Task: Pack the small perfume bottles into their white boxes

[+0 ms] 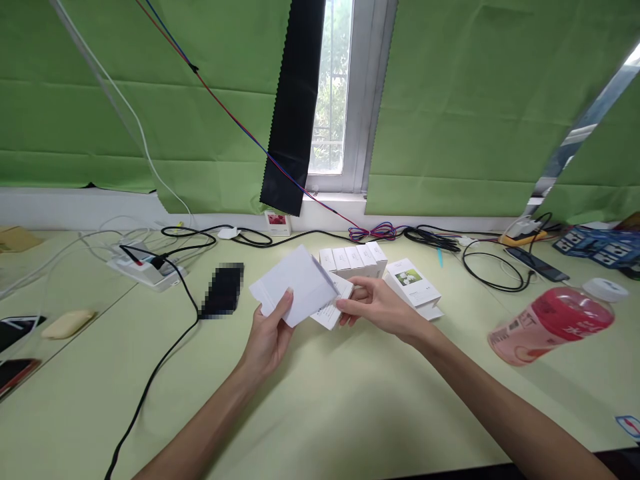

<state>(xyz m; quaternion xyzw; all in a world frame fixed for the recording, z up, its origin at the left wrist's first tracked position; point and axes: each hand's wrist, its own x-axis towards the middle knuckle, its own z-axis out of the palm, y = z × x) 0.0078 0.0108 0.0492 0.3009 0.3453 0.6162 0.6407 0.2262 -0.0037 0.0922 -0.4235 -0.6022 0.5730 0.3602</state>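
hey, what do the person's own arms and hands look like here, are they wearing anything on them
Both forearms are bare as far as the picture shows: no sleeves, gloves, watch or bracelet in view. The left hand and right hand show no rings that I can make out. The arms are slim, the fingernails short and unpainted.

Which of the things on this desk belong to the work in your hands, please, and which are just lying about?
In use:
- flat white cardboard carton blank, held by left hand and right hand
- row of small white boxes
- white box with flower picture

Lying about:
- pink plastic bottle
- white power strip
- black cables
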